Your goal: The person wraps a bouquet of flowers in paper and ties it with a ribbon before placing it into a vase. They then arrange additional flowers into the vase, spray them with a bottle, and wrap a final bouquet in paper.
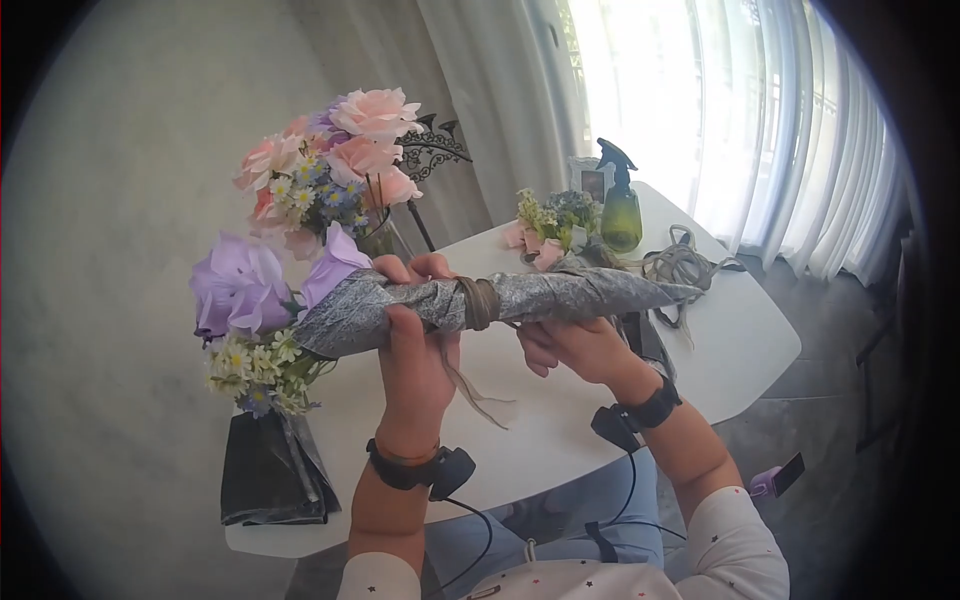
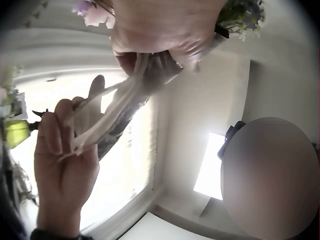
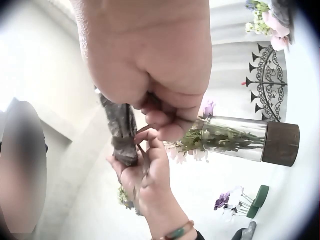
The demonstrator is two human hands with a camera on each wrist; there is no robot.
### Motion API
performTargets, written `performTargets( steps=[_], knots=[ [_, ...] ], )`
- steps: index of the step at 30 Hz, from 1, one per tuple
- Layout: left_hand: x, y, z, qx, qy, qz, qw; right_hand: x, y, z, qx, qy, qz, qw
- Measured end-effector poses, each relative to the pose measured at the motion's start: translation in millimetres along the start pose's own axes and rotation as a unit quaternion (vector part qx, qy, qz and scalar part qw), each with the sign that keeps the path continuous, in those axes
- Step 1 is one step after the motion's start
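A bouquet of purple roses (image 1: 240, 285) and small daisies (image 1: 240, 365), wrapped in grey mottled paper (image 1: 560, 293), lies sideways across the head view. My left hand (image 1: 415, 345) grips the wrap near the blooms, thumb in front and fingers over the top. A brown-grey ribbon (image 1: 478, 303) is wound around its middle, with loose tails hanging down. My right hand (image 1: 580, 347) is beneath the tapered end, fingers loosely bent. In the left wrist view, the pale ribbon tails (image 2: 100, 120) overlap the right hand's fingers (image 2: 52, 132).
On the white table (image 1: 700, 370) are a green spray bottle (image 1: 622, 220), a coil of ribbon (image 1: 685, 265), a second small bunch of flowers (image 1: 545, 235) and folded black paper (image 1: 275, 470). A glass vase (image 3: 235, 137) with pink roses stands at the far left.
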State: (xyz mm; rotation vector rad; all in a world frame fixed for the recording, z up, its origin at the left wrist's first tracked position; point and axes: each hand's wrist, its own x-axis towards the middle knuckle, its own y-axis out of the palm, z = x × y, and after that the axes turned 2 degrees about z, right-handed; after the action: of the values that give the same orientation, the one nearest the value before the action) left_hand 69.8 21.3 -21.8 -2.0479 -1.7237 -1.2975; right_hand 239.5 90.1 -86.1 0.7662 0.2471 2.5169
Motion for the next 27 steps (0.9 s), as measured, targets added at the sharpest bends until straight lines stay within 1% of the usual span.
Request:
performTargets(
  steps=[1, 2, 3, 4, 5, 6, 8, 9, 10, 12, 13, 14, 15, 16, 17, 18, 19, 20, 21, 22, 23, 24, 25, 26, 27],
  knots=[
    [1.2, -0.3, -0.7, 0.014, 0.021, -0.020, 0.999, 0.5, 7.3, 4.1, -0.050, -0.015, 0.012, 0.999],
    [1.6, -2.6, -2.0, 0.014, 0.025, -0.022, 0.999, -1.3, 16.2, 8.3, -0.051, -0.013, 0.015, 0.998],
    [1.9, -6.3, -4.5, 0.051, 0.034, -0.046, 0.997, -4.4, 26.2, 12.5, -0.143, 0.007, 0.013, 0.990],
    [1.9, -9.1, -7.6, 0.087, 0.043, -0.070, 0.993, -6.9, 35.0, 17.0, -0.233, 0.028, 0.011, 0.972],
    [1.7, -7.9, -13.3, 0.099, 0.058, -0.096, 0.989, -8.2, 42.1, 21.4, -0.261, 0.046, 0.028, 0.964],
    [2.7, -9.9, -16.3, 0.098, 0.059, -0.098, 0.989, -10.4, 46.0, 25.8, -0.261, 0.048, 0.030, 0.964],
    [5.0, -14.8, -22.4, 0.241, 0.128, -0.170, 0.947, -15.6, 49.0, 33.3, -0.219, 0.059, 0.062, 0.972],
    [2.8, -16.3, -28.1, 0.227, 0.125, -0.186, 0.948, -18.1, 47.2, 36.7, -0.171, 0.040, 0.073, 0.982],
    [1.6, -18.8, -34.7, 0.226, 0.127, -0.188, 0.947, -21.0, 45.0, 42.2, -0.173, 0.041, 0.075, 0.981],
    [-0.3, -21.4, -46.9, 0.274, 0.128, -0.170, 0.938, -26.1, 43.4, 57.0, -0.014, 0.029, 0.032, 0.999],
    [0.4, -15.4, -53.0, 0.280, 0.120, -0.167, 0.938, -27.3, 47.3, 67.5, 0.031, 0.010, -0.013, 0.999],
    [-0.2, -12.2, -58.3, 0.279, 0.121, -0.169, 0.938, -27.6, 48.8, 76.2, 0.076, -0.009, -0.058, 0.995],
    [-1.4, -10.2, -63.4, 0.214, 0.088, -0.146, 0.962, -26.0, 37.8, 77.7, 0.061, -0.034, -0.013, 0.997],
    [-2.5, -8.7, -67.8, 0.147, 0.056, -0.122, 0.980, -25.3, 36.2, 77.3, 0.060, -0.031, -0.013, 0.998],
    [-2.8, -6.1, -70.7, 0.146, 0.058, -0.124, 0.980, -24.4, 36.2, 77.0, 0.032, -0.027, -0.038, 0.998],
    [-2.7, -2.9, -72.2, 0.069, 0.034, -0.131, 0.988, -23.5, 36.9, 76.0, 0.004, -0.022, -0.062, 0.998],
    [-2.9, -2.2, -73.4, -0.009, 0.012, -0.138, 0.990, -21.2, 38.7, 73.4, -0.030, 0.004, -0.095, 0.995],
    [-3.8, -7.4, -74.9, -0.011, 0.016, -0.141, 0.990, -20.7, 35.6, 66.6, -0.033, 0.008, -0.092, 0.995],
    [-4.4, -16.1, -76.0, -0.081, -0.021, -0.104, 0.991, -21.4, 29.7, 57.0, -0.089, 0.038, -0.023, 0.995],
    [-4.8, -22.5, -76.8, -0.149, -0.056, -0.065, 0.985, -21.8, 28.0, 51.5, -0.144, 0.068, 0.048, 0.986],
    [-5.3, -24.9, -76.2, -0.149, -0.051, -0.068, 0.985, -21.5, 30.5, 50.1, -0.202, 0.075, 0.090, 0.972],
    [-5.2, -24.9, -73.5, -0.143, -0.041, -0.103, 0.984, -23.6, 35.0, 44.3, -0.250, 0.087, 0.073, 0.962],
    [-4.3, -22.2, -72.0, -0.137, -0.033, -0.137, 0.981, -24.9, 39.8, 40.6, -0.251, 0.090, 0.078, 0.961],
    [-2.5, -17.1, -70.6, -0.138, -0.028, -0.141, 0.980, -26.1, 44.2, 37.4, -0.265, 0.095, 0.125, 0.951],
    [0.2, -9.5, -69.7, -0.101, 0.040, -0.244, 0.964, -27.7, 48.8, 34.0, -0.280, 0.100, 0.171, 0.939]
  ],
)
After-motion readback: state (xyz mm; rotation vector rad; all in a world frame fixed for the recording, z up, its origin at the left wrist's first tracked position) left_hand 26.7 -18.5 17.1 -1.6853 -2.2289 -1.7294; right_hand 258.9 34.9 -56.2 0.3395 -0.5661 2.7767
